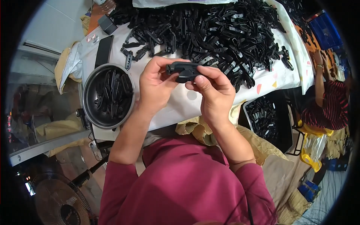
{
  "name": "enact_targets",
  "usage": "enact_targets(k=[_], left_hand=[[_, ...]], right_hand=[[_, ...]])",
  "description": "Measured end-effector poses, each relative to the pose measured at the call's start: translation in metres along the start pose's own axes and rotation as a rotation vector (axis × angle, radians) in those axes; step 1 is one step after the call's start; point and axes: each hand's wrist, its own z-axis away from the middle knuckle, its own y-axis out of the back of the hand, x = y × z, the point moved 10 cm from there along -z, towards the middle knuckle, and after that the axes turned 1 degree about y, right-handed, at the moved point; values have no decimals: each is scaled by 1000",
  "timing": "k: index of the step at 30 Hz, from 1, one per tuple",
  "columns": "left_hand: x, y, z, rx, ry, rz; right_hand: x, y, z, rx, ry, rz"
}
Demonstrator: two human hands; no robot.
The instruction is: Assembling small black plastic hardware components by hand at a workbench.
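Between my hands, above the table's near part, is a black plastic clip-like part (183, 69), long and narrow with a tapered piece on its near side. My left hand (155, 80) pinches its left end between thumb and fingers. On its right end, my right hand (215, 88) closes with thumb and forefinger. Beyond them a big heap of similar black parts (225, 33) covers the far table. To the left, a round metal bowl (130, 108) holds several more black parts (113, 92).
A dark flat phone-like slab (104, 51) lies behind the bowl. At the right of my legs stands a black bin (284, 127) of small parts. Another person in a striped top (332, 105) works at the far right. A fan (60, 198) stands at lower left.
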Motion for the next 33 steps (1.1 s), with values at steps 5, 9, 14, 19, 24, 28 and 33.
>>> enact_targets(k=[5,9,14,19,24,28,33], left_hand=[[22,-17,14,-128,-197,97],[8,-10,22,-129,-71,231],[-10,-3,26,-142,86,252],[-32,9,23,-68,123,404],[-57,95,13,559,386,-113],[-76,56,-25,199,453,-1034],[-112,40,-19,-8,601,-1152]], right_hand=[[-35,-6,22,-87,427,477],[-39,-17,27,-127,433,672],[-30,-14,19,-234,303,899],[6,-9,11,-522,187,1181],[0,29,-50,-292,257,1522],[28,12,-68,-407,367,1975],[3,14,-57,-244,473,1643]])
